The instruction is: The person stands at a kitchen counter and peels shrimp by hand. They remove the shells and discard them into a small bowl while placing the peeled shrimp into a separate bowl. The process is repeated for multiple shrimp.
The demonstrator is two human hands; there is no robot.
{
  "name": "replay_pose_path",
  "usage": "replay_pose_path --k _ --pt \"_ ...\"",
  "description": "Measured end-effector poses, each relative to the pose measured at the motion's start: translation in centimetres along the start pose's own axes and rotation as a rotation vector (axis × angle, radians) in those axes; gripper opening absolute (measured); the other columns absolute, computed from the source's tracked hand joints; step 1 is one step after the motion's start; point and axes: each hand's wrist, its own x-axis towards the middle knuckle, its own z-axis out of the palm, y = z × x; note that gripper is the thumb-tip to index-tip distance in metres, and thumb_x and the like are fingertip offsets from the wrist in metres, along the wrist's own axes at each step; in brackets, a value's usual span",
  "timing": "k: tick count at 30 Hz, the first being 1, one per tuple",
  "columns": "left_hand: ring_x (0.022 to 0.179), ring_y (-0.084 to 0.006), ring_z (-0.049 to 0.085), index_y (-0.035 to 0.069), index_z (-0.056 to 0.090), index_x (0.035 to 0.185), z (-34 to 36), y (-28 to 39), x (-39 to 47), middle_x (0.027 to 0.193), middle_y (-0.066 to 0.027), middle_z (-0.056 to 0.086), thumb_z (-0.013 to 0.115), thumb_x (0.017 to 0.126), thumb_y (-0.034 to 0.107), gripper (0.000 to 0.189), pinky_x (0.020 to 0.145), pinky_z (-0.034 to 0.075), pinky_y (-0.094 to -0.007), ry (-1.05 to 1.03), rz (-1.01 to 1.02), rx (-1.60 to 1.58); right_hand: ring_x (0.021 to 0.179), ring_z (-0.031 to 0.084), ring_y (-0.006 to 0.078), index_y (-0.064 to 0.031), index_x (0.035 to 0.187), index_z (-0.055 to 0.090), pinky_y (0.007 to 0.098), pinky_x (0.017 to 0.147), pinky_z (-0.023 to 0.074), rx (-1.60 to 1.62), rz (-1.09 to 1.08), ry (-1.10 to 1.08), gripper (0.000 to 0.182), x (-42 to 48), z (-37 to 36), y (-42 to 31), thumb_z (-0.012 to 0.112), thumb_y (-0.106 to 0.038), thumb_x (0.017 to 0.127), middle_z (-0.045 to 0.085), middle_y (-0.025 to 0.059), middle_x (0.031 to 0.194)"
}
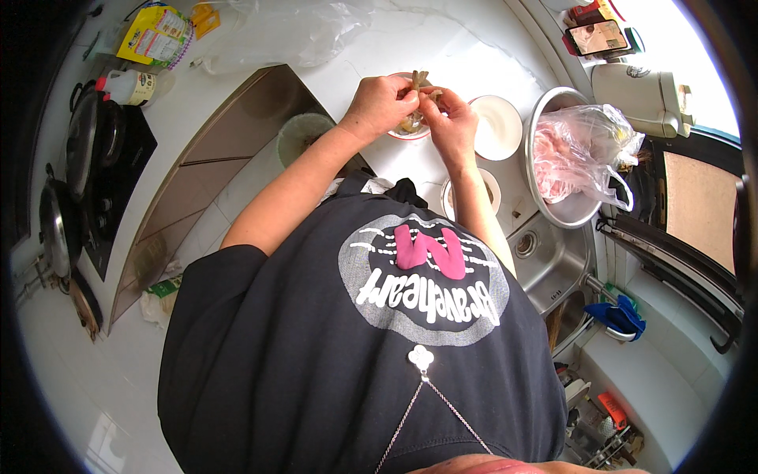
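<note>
My left hand (379,105) and my right hand (455,123) meet over a red-rimmed bowl (408,137), both with fingertips closed on one raw shrimp (420,79). Its tail points up between my thumbs; the lower part is hidden by my fingers. More shrimp (411,123) lie in the bowl below, partly covered by my hands. Just right of my right hand stands a white bowl (497,127) with a thin red rim. Another small bowl (494,183) sits beneath my right forearm, which hides much of it and its contents.
A steel basin (536,118) at right holds plastic bags with pink contents (553,154), beside a steel sink (553,255). A bucket (296,139) stands below the counter's edge, left. Farther left are a gas hob (133,160) with pans, a bottle (133,87) and a plastic bag (284,41).
</note>
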Motion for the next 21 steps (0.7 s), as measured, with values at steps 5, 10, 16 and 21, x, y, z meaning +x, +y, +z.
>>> replay_pose_path --k 5,10,16,21 --pt "0.061 -0.0204 0.064 0.005 0.069 0.092 -0.3 -0.2 0.0 0.071 -0.0149 0.065 0.059 0.077 0.016 0.021 0.062 0.05 -0.0312 -0.035 0.055 0.07 0.07 0.067 0.0184 -0.0016 0.092 0.068 0.0287 0.067 0.051 -0.116 -0.059 -0.071 0.018 0.6 -0.5 0.1 0.063 -0.015 0.08 0.068 0.0135 0.078" --pt "0.063 -0.0201 0.065 0.003 0.068 0.089 -0.8 0.2 0.2 0.072 -0.015 0.066 0.056 0.08 0.015 0.019 0.062 0.051 -0.0313 -0.13 0.085 0.15 0.07 0.066 0.0286 -0.0037 0.089 0.069 0.0329 0.065 0.0515 -0.294 -0.231 -0.102 0.015 1.0 -0.8 -0.1 0.062 -0.014 0.079 0.066 0.0177 0.08" --pt "0.066 -0.0242 0.065 0.001 0.068 0.083 -0.2 -0.6 0.1 0.069 -0.0144 0.066 0.054 0.081 0.014 0.019 0.065 0.052 -0.0331 -0.118 0.062 -0.006 0.066 0.066 0.0285 -0.004 0.085 0.069 0.0336 0.062 0.0514 -0.352 -0.291 -0.095 0.016 1.0 -0.9 -0.9 0.064 -0.016 0.076 0.065 0.0167 0.073" --pt "0.063 -0.0135 0.066 0.0 0.068 0.081 -0.1 -0.8 0.1 0.067 -0.0098 0.067 0.053 0.084 0.014 0.02 0.062 0.052 -0.0271 -0.155 -0.019 -0.025 0.06 0.065 0.0265 -0.0042 0.081 0.07 0.0326 0.059 0.0511 -0.362 -0.214 -0.081 0.016 1.1 -0.6 -1.1 0.064 -0.017 0.074 0.064 0.0162 0.066"
